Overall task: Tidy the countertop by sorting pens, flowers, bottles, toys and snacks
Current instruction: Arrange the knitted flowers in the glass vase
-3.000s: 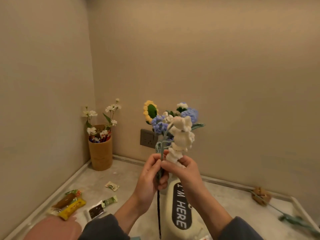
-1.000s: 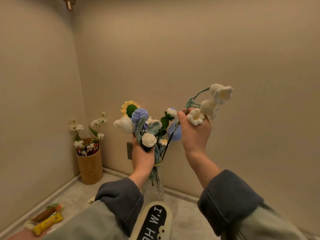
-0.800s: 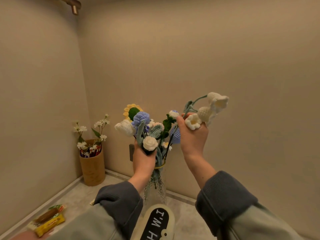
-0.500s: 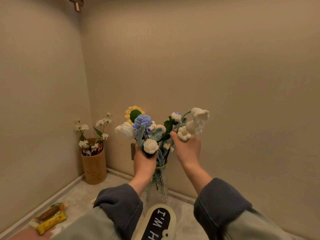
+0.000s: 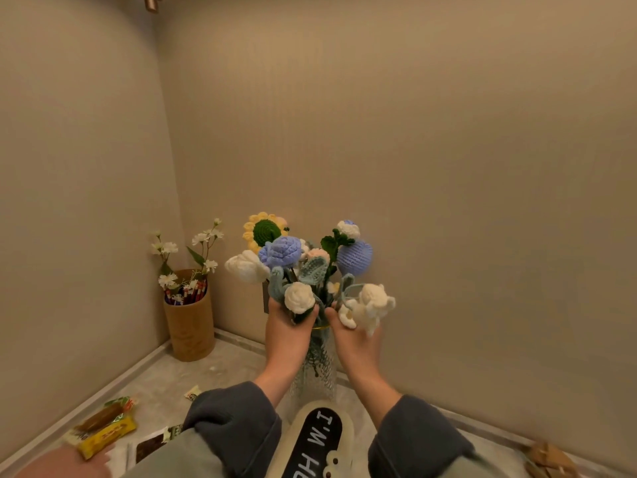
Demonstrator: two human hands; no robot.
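hands [image 5: 322, 334] hide the glass vase [image 5: 315, 372] rim.

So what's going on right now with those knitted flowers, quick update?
Left hand gripping the bunch at the glass vase mouth. Right hand shut on the white bell-flower stem, lowering it in. Nothing blocking.

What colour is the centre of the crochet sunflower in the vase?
Dark green, ringed by yellow petals; the crochet sunflower shows clearly in the head view.

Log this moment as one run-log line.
left hand: gripping crochet bouquet | right hand: holding white crochet stem at glass vase mouth | snacks: unsorted
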